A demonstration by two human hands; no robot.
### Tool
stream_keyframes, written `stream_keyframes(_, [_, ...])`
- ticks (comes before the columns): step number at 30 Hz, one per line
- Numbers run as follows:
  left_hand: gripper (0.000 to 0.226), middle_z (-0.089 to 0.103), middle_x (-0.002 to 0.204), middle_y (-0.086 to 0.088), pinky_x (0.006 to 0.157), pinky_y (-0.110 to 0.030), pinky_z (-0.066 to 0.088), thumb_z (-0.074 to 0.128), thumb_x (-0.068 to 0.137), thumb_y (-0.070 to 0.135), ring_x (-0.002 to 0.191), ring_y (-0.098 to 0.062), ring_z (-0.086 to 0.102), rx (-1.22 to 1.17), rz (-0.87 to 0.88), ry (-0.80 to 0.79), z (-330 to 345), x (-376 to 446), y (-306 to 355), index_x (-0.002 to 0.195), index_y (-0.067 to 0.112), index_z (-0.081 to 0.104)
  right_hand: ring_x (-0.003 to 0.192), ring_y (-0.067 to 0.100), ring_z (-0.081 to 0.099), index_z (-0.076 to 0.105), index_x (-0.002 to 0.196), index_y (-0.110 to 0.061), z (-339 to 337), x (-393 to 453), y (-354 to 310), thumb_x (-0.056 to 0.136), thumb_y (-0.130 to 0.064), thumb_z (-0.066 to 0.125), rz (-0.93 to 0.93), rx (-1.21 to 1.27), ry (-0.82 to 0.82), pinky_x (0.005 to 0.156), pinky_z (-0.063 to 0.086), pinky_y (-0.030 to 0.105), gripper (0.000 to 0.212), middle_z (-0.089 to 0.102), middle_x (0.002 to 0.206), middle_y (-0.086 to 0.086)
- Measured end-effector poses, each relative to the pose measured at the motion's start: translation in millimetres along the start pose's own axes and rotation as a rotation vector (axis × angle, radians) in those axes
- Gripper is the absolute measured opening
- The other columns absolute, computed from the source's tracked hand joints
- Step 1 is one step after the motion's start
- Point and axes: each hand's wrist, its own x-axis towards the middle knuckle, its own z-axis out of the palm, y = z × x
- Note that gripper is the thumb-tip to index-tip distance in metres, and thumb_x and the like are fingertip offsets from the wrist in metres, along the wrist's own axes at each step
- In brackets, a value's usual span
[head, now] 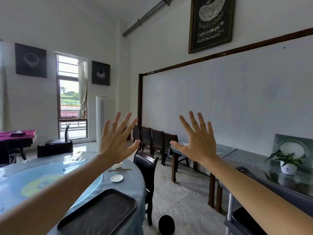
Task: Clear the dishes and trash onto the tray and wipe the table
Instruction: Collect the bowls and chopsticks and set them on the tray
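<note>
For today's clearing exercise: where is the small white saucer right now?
In the head view, the saucer sits on the round table near its right edge, between the chopsticks behind it and the black tray in front.

Framed dark picture (pixel 211 22) at 1 o'clock, high on the wall, above a long white board (pixel 228 102) with a dark frame. Two smaller dark pictures (pixel 30 60) (pixel 101 73) at 10 o'clock flank a tall window (pixel 71 97) with a tied curtain (pixel 82 89). White tower unit (pixel 101 119) stands just right of the window. Row of dark chairs (pixel 152 139) along the board's base. Potted plant (pixel 288 162) at 3 o'clock on a glass-topped side bench (pixel 254 160). Magenta cloth (pixel 20 134) at 9 o'clock. Grey pipe (pixel 145 16) near the ceiling. Black round bin (pixel 166 224) on the floor at 6 o'clock.
</note>
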Motion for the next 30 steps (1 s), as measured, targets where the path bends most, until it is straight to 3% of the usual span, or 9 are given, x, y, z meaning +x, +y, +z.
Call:
stream_keyframes(9, [0.082,0.014,0.17,-0.001,0.123,-0.061,0.013,0.026,0.091,0.073,0.157,-0.032,0.007,0.008,-0.047,0.002,39.3,-4.7,8.3,0.161,0.031,0.023,0.16,0.025,-0.013,0.002,0.164,-0.044,43.4,-2.4,14.1,0.081,-0.091,0.031,-0.041,0.01,-0.066,0.128,0.007,0.058,0.1,-0.008,0.174,-0.002])
stream_keyframes(13, [0.082,0.01,0.171,0.001,0.124,-0.058,0.008,0.028,0.091,0.072,0.157,-0.031,0.004,-0.004,-0.079,-0.012,70.3,-14.5,16.9,0.161,0.031,0.021,0.16,0.025,-0.013,0.002,0.164,-0.044,76.0,-4.5,26.9,0.081,-0.092,0.032,-0.05,0.053,-0.121,0.128,0.007,0.058,0.101,-0.009,0.174,-0.002])
stream_keyframes(21, [0.081,0.017,0.169,0.002,0.121,-0.06,0.013,0.035,0.088,0.07,0.157,-0.029,0.007,0.007,-0.088,-0.132,147.4,-24.5,6.4,0.159,0.031,0.028,0.159,0.023,-0.016,-0.003,0.162,-0.049,160.1,-7.9,34.9,0.082,-0.089,0.038,-0.025,0.156,-0.284,0.127,-0.003,0.054,0.098,-0.011,0.173,-0.004])
stream_keyframes(30, [0.08,0.019,0.169,0.001,0.12,-0.061,0.021,0.034,0.089,0.069,0.156,-0.032,0.015,-0.027,-0.155,-0.233,288.9,-14.8,-34.2,0.159,0.03,0.029,0.16,0.021,-0.012,-0.001,0.162,-0.047,306.2,29.2,22.6,0.084,-0.087,0.043,-0.02,0.217,-0.425,0.127,0.011,0.054,0.098,-0.007,0.174,-0.004])
